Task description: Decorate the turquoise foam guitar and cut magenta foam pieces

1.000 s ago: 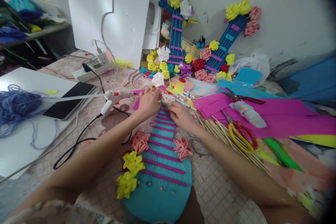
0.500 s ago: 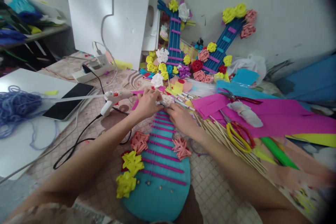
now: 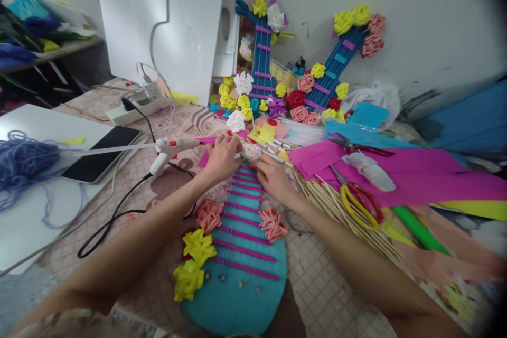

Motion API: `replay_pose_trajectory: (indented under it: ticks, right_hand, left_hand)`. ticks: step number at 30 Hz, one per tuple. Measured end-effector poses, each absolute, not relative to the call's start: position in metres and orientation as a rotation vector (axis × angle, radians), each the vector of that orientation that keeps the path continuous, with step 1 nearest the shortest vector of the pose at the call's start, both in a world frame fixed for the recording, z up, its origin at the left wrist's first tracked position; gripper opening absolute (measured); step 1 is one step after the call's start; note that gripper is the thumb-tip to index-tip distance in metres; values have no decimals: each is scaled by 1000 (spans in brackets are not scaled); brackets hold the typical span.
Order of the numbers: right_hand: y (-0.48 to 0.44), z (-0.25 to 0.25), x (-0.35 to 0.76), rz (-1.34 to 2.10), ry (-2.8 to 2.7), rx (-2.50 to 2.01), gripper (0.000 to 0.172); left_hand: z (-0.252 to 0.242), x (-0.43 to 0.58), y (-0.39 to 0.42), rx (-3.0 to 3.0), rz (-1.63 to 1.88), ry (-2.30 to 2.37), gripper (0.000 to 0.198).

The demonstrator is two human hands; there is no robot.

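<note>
Head view: any print on the white glue gun with red details (image 3: 174, 143) is too small to be read. A turquoise guitar-shaped cutout with magenta strips (image 3: 237, 306) is laid on the pale, grid-patterned surface (image 3: 325, 296), its neck pointed away from the person. At the neck's far end, a white crinkled-paper flower (image 3: 252, 152) is flanked by both hands. The left hand (image 3: 224, 157) is arched, its fingers bent against the flower; the right hand (image 3: 273, 177) is set lower, its fingers at the flower's near right edge. Whether either hand is clenched on it cannot be told, the fingertips being partly hidden. The glue gun's black cord (image 3: 114, 215) is partly covered by the left forearm. Thin wooden sticks (image 3: 343, 206) are strewn right of the right hand.
</note>
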State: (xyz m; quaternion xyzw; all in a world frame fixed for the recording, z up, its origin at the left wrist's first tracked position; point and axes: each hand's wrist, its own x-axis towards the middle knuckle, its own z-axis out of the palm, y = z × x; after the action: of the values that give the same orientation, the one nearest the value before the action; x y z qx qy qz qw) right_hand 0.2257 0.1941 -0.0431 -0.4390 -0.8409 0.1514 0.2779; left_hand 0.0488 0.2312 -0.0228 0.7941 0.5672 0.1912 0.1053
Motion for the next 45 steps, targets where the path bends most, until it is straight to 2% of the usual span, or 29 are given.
replay_pose_trajectory:
  ticks: [20, 36, 45]
  right_hand:
    - [187, -43, 217, 405, -2247, -1223, 22]
    - [191, -49, 226, 376, -2307, -1053, 22]
    - [186, -46, 222, 232, -2466, -1016, 19]
  left_hand:
    - [-19, 52, 230, 2379, 531, 1692, 15]
    - [-18, 54, 232, 2368, 468, 1704, 11]
    - [-17, 54, 232, 2371, 446, 1699, 11]
